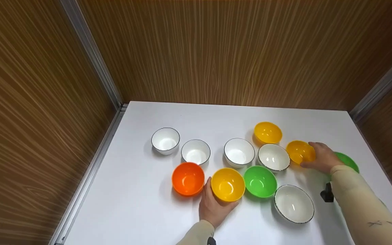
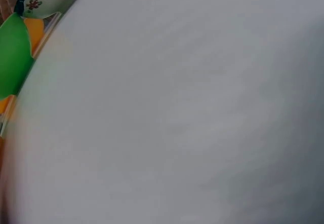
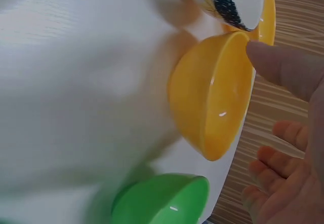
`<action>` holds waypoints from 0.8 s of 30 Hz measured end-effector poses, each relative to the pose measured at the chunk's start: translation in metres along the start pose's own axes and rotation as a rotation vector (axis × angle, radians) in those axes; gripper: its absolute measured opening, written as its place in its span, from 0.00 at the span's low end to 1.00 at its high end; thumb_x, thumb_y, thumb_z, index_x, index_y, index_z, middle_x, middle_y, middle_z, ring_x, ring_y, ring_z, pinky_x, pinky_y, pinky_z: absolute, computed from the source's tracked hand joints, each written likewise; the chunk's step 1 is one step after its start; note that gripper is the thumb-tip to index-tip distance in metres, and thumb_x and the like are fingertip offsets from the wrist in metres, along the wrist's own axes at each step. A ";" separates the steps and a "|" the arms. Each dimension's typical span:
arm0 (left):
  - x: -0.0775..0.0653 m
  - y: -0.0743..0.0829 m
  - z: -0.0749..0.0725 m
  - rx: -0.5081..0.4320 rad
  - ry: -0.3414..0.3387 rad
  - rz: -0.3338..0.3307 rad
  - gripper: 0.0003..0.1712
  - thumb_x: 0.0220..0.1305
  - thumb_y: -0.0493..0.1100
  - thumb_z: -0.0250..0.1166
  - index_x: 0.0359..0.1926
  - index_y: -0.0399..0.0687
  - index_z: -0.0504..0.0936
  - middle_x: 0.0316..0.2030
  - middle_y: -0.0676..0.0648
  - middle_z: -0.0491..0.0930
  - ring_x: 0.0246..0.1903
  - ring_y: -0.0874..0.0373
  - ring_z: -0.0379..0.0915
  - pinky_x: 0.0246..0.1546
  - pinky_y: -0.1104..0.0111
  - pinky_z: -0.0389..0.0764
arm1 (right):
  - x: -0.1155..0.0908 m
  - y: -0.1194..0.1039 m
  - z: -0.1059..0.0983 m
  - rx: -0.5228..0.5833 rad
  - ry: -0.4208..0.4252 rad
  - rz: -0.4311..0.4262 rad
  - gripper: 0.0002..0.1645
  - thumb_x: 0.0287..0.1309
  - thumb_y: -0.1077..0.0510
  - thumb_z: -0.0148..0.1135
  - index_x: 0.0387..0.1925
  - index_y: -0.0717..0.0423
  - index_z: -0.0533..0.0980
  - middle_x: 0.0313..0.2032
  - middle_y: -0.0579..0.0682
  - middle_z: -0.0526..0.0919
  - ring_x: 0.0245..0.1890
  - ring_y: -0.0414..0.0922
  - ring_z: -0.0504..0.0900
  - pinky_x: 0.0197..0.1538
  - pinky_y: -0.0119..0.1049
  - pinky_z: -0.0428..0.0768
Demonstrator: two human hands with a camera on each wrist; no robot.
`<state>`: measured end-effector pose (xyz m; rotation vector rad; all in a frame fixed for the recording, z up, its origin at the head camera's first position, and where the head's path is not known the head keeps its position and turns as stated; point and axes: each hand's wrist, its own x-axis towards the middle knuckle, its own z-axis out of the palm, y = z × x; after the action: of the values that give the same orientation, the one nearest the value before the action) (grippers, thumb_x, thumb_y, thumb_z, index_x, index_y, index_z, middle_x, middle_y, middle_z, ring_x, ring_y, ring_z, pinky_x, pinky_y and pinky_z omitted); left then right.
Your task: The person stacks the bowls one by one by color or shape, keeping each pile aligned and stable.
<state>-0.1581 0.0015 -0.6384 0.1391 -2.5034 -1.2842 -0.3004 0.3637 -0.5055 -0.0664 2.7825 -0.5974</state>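
The left hand point(image 1: 214, 208) holds a yellow bowl point(image 1: 228, 184) from its near side, thumb on the left and fingers curving under the right. An orange bowl point(image 1: 188, 179) stands to its left, a green bowl point(image 1: 260, 181) to its right. My right hand point(image 1: 322, 158) reaches over another yellow bowl point(image 1: 300, 152), thumb and fingers spread at its right side. In the right wrist view, the thumb point(image 3: 283, 67) overlaps that bowl's rim point(image 3: 210, 95), while the fingers point(image 3: 276, 168) stay apart from it. The left wrist view shows mostly tabletop.
Several white dark-rimmed bowls stand upright, including one at back left point(image 1: 165, 140) and one at front right point(image 1: 294, 204). A third yellow bowl point(image 1: 267, 133) is at the back. Another green bowl point(image 1: 347, 161) lies partly behind the right arm. Wood-patterned walls point(image 1: 216, 51) bound the white table point(image 1: 131, 190).
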 end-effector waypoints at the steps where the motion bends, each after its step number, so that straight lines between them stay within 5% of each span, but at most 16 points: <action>1: 0.000 0.000 0.000 -0.003 -0.008 -0.009 0.69 0.26 0.72 0.71 0.68 0.49 0.51 0.60 0.53 0.63 0.57 0.60 0.61 0.58 0.62 0.65 | 0.001 0.000 0.002 -0.006 0.009 -0.010 0.64 0.39 0.37 0.69 0.65 0.69 0.48 0.61 0.76 0.47 0.58 0.71 0.50 0.57 0.68 0.51; 24: 0.001 -0.001 -0.001 -0.015 -0.011 -0.013 0.69 0.25 0.71 0.72 0.68 0.50 0.52 0.59 0.54 0.63 0.56 0.60 0.63 0.57 0.62 0.66 | 0.010 0.009 0.025 -0.056 0.041 -0.024 0.74 0.34 0.27 0.65 0.67 0.67 0.39 0.60 0.80 0.43 0.58 0.75 0.47 0.54 0.71 0.52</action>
<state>-0.1584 0.0000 -0.6384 0.1454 -2.5054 -1.3113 -0.3024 0.3612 -0.5343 -0.1003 2.8422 -0.5320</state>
